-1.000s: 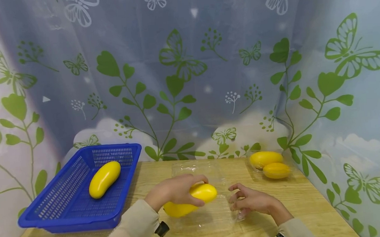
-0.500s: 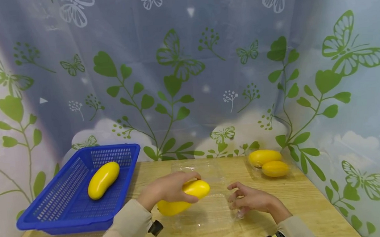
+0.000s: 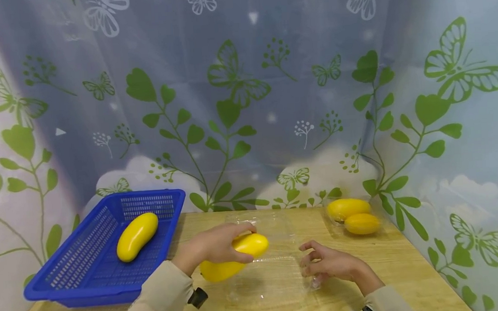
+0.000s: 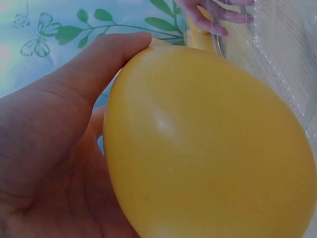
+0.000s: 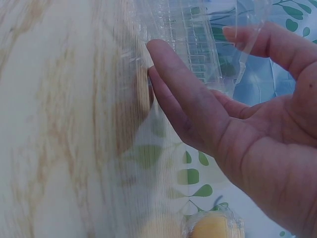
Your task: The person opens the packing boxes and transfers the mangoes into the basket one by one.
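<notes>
My left hand (image 3: pixel 218 245) grips a smooth, elongated yellow mango (image 3: pixel 254 244), fingers over its far side and thumb along the near side. In the left wrist view the mango (image 4: pixel 208 139) fills most of the picture. It hangs over the left edge of a clear plastic clamshell box (image 3: pixel 277 272), which lies open on the table. At the box's right edge, my right hand (image 3: pixel 330 262) holds the rim between thumb and fingers; in the right wrist view the thumb (image 5: pixel 267 42) shows through the clear wall. A second mango (image 3: pixel 137 236) lies in the blue basket (image 3: pixel 99 292).
The blue basket stands at the left of the wooden table (image 3: pixel 410 279). At the back right, another clear box holds two yellow fruits (image 3: pixel 348 209). A curtain (image 3: pixel 247 127) with leaves and butterflies hangs behind the table.
My left hand has moved left and slightly up with the mango, from over the box towards the basket side. The right hand stays at the box's edge.
</notes>
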Action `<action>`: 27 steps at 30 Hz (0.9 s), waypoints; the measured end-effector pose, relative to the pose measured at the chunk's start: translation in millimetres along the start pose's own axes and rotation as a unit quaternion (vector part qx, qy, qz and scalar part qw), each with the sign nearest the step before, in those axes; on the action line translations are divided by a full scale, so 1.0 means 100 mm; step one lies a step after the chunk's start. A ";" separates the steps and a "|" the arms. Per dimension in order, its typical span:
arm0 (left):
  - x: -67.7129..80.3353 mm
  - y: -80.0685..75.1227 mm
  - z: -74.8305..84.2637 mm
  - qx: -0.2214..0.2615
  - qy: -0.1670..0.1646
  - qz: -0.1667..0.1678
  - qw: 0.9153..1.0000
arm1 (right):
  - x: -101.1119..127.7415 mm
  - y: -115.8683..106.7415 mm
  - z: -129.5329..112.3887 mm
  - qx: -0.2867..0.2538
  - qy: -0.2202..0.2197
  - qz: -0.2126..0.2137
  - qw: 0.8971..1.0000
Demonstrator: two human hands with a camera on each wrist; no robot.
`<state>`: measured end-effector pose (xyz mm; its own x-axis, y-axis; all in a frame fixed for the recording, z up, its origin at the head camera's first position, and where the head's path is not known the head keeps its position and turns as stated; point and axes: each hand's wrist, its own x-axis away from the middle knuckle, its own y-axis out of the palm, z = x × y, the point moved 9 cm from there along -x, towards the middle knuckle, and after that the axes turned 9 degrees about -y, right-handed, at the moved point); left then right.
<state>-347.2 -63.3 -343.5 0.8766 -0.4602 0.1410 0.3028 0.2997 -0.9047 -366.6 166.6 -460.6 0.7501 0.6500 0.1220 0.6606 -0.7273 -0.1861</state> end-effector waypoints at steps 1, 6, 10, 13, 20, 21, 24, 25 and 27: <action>0.00 -0.01 -0.01 -0.002 -0.001 0.001 1.000 | 0.00 0.00 0.00 0.000 -0.001 -0.001 1.000; 0.00 -0.03 -0.04 -0.007 -0.007 0.005 1.000 | 0.01 0.00 -0.01 -0.002 -0.005 -0.002 1.000; 0.01 -0.07 -0.07 -0.006 -0.012 0.010 1.000 | 0.01 0.00 0.00 -0.006 -0.008 -0.004 1.000; 0.04 -0.11 -0.09 0.004 -0.007 0.014 1.000 | 0.00 0.00 0.01 -0.008 -0.007 -0.006 1.000; 0.09 -0.25 -0.16 0.033 0.004 0.020 0.999 | 0.00 0.01 0.01 -0.008 -0.003 -0.008 1.000; 0.10 -0.27 -0.17 0.032 0.002 0.021 0.999 | 0.00 0.01 0.01 -0.007 -0.004 -0.009 1.000; 0.14 -0.35 -0.20 0.029 -0.010 0.020 0.999 | 0.00 0.00 0.01 -0.006 -0.003 -0.007 1.000; 0.15 -0.37 -0.22 0.029 -0.015 0.020 0.999 | 0.00 0.00 0.01 -0.005 -0.003 -0.007 1.000; 0.18 -0.43 -0.24 0.027 -0.021 0.022 0.999 | 0.00 0.00 0.01 -0.005 -0.004 -0.006 1.000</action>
<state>-353.6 -104.2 -311.9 0.9043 -0.4102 0.1186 0.2816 0.3642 -0.8877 -366.6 166.8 -461.1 0.7415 0.6606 0.1172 0.6702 -0.7213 -0.1748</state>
